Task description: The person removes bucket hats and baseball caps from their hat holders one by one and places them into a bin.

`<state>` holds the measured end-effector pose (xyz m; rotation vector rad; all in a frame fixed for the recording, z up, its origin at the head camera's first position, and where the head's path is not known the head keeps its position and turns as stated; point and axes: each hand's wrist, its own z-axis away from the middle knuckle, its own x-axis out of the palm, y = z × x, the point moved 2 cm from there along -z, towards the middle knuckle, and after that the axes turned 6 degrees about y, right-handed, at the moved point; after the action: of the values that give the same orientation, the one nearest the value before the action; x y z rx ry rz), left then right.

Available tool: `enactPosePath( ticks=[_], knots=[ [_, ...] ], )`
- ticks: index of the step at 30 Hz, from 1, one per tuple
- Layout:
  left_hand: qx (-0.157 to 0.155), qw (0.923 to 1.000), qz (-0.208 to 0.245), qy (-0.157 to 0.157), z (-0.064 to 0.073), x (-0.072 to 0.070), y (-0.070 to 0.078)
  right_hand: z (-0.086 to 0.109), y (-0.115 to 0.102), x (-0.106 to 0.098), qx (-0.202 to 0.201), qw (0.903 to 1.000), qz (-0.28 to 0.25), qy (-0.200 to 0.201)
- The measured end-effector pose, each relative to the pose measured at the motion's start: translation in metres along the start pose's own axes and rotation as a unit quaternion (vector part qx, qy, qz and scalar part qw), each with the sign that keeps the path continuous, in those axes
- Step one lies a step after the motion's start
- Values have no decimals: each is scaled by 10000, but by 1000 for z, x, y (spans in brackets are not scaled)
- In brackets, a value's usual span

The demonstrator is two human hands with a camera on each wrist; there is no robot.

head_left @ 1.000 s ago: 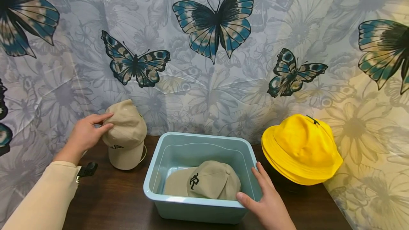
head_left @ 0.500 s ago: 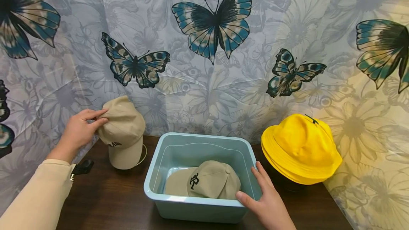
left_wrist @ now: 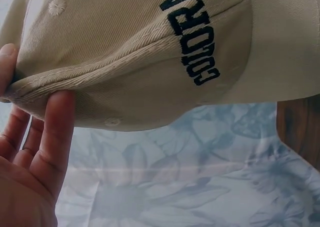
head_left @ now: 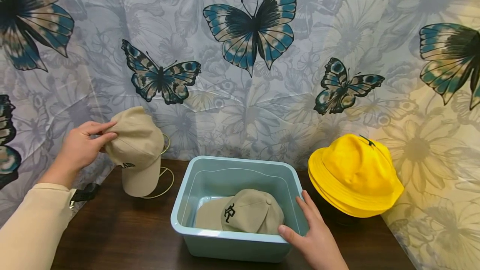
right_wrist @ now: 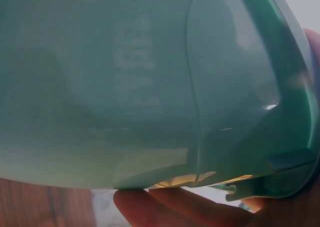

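My left hand [head_left: 84,147] pinches a fold at the crown of a beige baseball cap [head_left: 136,136], with thumb and fingers on either side. Dark raised letters [left_wrist: 197,42] run across the cap's front in the left wrist view. The cap tilts toward the hand, brim down, in front of a thin gold wire stand [head_left: 170,182]. My right hand [head_left: 316,236] holds the near right corner of a pale blue tub [head_left: 234,247], thumb at the front rim and fingers along the right side. Inside the tub lies a second beige cap [head_left: 251,211] with a black emblem.
Yellow bucket hats [head_left: 356,174], stacked, sit raised at the right. Everything stands on a dark wooden table [head_left: 123,236]. A butterfly-print cloth [head_left: 247,107] hangs right behind it. A black strap [head_left: 85,192] shows at the left sleeve.
My left hand has drawn the pinched cap up and to the left, exposing more of the wire stand. The right hand and the tub have stayed nearly in place.
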<state>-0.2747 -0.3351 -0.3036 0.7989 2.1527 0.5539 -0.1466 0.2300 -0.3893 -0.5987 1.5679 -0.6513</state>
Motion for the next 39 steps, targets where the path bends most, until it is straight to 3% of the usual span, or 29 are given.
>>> enactPosePath(
  ticks=[16,20,29,39],
  knots=[
    [256,9993,-236,127,-9,-37,26,1,1,-2,-66,10000,-13,31],
    [369,9991,-66,189,-10,-42,34,2,0,-3,-91,9999,3,49],
    [457,9950,835,290,-15,-45,53,1,3,-2,-108,9999,-26,46],
    [786,9910,1021,375,-19,-52,72,1,0,-1,-126,9999,-99,53]
  ],
)
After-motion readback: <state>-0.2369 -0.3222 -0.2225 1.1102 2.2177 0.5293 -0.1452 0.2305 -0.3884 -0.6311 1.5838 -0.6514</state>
